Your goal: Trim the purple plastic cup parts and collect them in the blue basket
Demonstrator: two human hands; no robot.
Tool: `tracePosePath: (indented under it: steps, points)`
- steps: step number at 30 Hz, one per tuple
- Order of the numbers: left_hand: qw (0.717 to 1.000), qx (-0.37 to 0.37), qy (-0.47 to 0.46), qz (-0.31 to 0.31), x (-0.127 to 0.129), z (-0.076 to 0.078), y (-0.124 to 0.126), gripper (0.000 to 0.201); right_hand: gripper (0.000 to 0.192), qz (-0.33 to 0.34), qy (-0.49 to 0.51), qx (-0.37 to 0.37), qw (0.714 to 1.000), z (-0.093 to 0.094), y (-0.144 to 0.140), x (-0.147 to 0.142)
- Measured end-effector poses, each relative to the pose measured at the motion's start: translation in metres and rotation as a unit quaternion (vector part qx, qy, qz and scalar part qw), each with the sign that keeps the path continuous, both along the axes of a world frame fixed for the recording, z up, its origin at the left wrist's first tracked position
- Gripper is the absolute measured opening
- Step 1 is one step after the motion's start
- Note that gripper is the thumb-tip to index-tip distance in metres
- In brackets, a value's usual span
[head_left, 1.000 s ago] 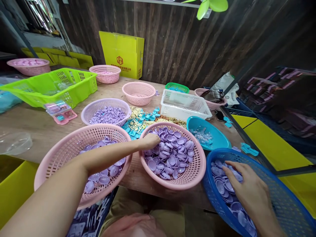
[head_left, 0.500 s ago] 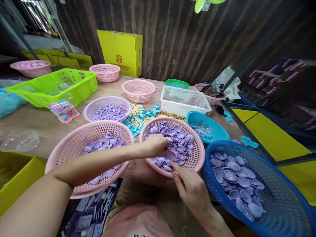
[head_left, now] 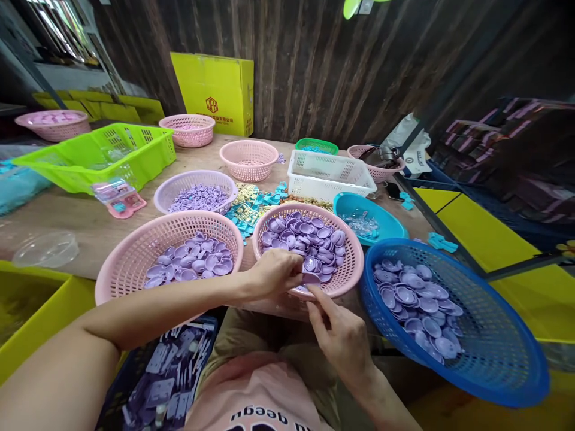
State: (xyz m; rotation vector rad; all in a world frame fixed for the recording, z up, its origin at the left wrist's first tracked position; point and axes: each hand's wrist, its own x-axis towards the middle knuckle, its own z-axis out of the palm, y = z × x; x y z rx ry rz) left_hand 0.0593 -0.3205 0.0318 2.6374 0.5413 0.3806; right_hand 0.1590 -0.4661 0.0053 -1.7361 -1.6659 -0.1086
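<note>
In the head view my left hand (head_left: 279,272) is closed at the near side of a pink basket (head_left: 354,272), pinching the edge of an oval purple plastic shell (head_left: 311,279). My right hand (head_left: 339,329) comes from the lower right, its index fingertip by that shell and its thumb bent in close. Whatever lies between the right fingertips is too small to make out. Many purple plastic shells (head_left: 309,230) fill the basket under my hands. Left of it, partly behind my left forearm, a larger pink basket (head_left: 119,257) contains more of them.
At right a blue basket (head_left: 507,359) also carries purple shells. Beyond are a lilac basket (head_left: 162,194) of small purple parts, a white crate (head_left: 314,187), a turquoise tub (head_left: 395,224) and a green crate (head_left: 153,157). A crate of purple parts (head_left: 159,374) sits below, left of my legs.
My left hand has drawn back toward me from over the pile to the basket's near rim, bringing the shell to my right fingertips. The view has shifted slightly.
</note>
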Motion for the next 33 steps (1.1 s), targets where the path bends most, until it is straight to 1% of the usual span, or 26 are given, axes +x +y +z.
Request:
tracePosePath:
  steps: [2, 4, 5, 7, 9, 10, 12, 14, 16, 17, 18, 19, 20, 21, 22, 23, 24, 25, 26, 27, 28, 29, 30, 31, 33]
  points:
    - [0.996, -0.088, 0.019, -0.003, 0.002, 0.002, 0.001, 0.006, 0.022, 0.008, -0.02, -0.004, 1.0, 0.0, -0.001, -0.001]
    - [0.982, -0.183, 0.049, -0.001, 0.003, 0.002, 0.004, 0.005, 0.026, 0.002, 0.023, -0.021, 1.0, 0.004, -0.003, 0.001]
    - [0.97, -0.235, 0.061, 0.005, 0.004, 0.002, 0.006, 0.005, 0.027, -0.014, 0.054, -0.022, 0.998, 0.007, -0.004, 0.003]
    - [0.94, -0.333, 0.077, 0.026, 0.004, 0.0, 0.012, 0.007, 0.022, -0.059, 0.1, -0.008, 0.993, 0.011, -0.006, 0.01]
    - [0.911, -0.402, 0.087, 0.035, 0.004, -0.003, 0.017, 0.008, 0.015, -0.083, 0.098, 0.014, 0.992, 0.013, -0.005, 0.019]
    - [0.901, -0.422, 0.091, 0.033, 0.004, -0.005, 0.02, 0.008, 0.014, -0.079, 0.083, 0.019, 0.993, 0.013, -0.003, 0.024]
    - [0.889, -0.446, 0.098, 0.019, 0.005, -0.007, 0.021, 0.007, 0.019, -0.044, 0.04, 0.016, 0.998, 0.01, 0.001, 0.029]
    - [0.878, -0.466, 0.107, 0.001, 0.007, -0.009, 0.02, 0.007, 0.023, 0.015, 0.001, -0.001, 1.0, 0.005, 0.006, 0.03]
    - [0.865, -0.487, 0.12, -0.024, 0.009, -0.009, 0.019, 0.01, 0.021, 0.072, -0.024, -0.013, 0.997, 0.0, 0.012, 0.03]
    - [0.861, -0.491, 0.126, -0.043, 0.01, -0.009, 0.02, 0.011, 0.019, 0.09, -0.031, -0.016, 0.995, -0.001, 0.013, 0.031]
    - [0.863, -0.485, 0.131, -0.059, 0.011, -0.009, 0.023, 0.014, 0.018, 0.097, -0.035, -0.017, 0.995, -0.002, 0.014, 0.034]
    - [0.876, -0.459, 0.132, -0.066, 0.012, -0.009, 0.028, 0.015, 0.016, 0.091, -0.039, -0.015, 0.995, -0.001, 0.014, 0.039]
    - [0.902, -0.407, 0.129, -0.06, 0.013, -0.01, 0.035, 0.016, 0.016, 0.073, -0.045, -0.008, 0.996, 0.0, 0.012, 0.047]
    - [0.935, -0.329, 0.124, -0.039, 0.013, -0.011, 0.045, 0.015, 0.015, 0.041, -0.057, 0.001, 0.998, 0.003, 0.008, 0.058]
    - [0.965, -0.233, 0.119, -0.007, 0.014, -0.013, 0.057, 0.015, 0.016, -0.004, -0.073, 0.01, 0.997, 0.006, 0.003, 0.072]
    - [0.984, -0.133, 0.118, 0.027, 0.014, -0.014, 0.069, 0.017, 0.019, -0.06, -0.098, 0.019, 0.993, 0.008, -0.002, 0.088]
    - [0.99, -0.042, 0.126, 0.05, 0.014, -0.017, 0.081, 0.02, 0.024, -0.125, -0.126, 0.015, 0.984, 0.011, -0.008, 0.105]
    - [0.987, 0.029, 0.145, 0.059, 0.014, -0.019, 0.093, 0.023, 0.03, -0.185, -0.157, 0.002, 0.97, 0.012, -0.014, 0.121]
    - [0.981, 0.078, 0.168, 0.053, 0.013, -0.022, 0.102, 0.023, 0.036, -0.233, -0.189, -0.014, 0.954, 0.013, -0.017, 0.135]
    - [0.974, 0.11, 0.194, 0.039, 0.013, -0.026, 0.11, 0.02, 0.041, -0.266, -0.218, -0.03, 0.939, 0.012, -0.018, 0.147]
    - [0.967, 0.133, 0.217, 0.019, 0.014, -0.029, 0.115, 0.017, 0.044, -0.282, -0.236, -0.037, 0.929, 0.009, -0.016, 0.154]
    - [0.96, 0.152, 0.235, 0.0, 0.015, -0.033, 0.119, 0.014, 0.043, -0.277, -0.242, -0.037, 0.929, 0.006, -0.01, 0.157]
    - [0.953, 0.17, 0.249, -0.015, 0.016, -0.037, 0.121, 0.012, 0.039, -0.253, -0.236, -0.032, 0.938, 0.002, -0.001, 0.155]
    - [0.948, 0.185, 0.257, -0.025, 0.017, -0.041, 0.123, 0.01, 0.033, -0.211, -0.221, -0.023, 0.952, -0.003, 0.012, 0.15]
    - [0.942, 0.203, 0.265, -0.04, 0.021, -0.047, 0.125, 0.006, 0.02, -0.096, -0.19, -0.025, 0.977, -0.012, 0.044, 0.129]
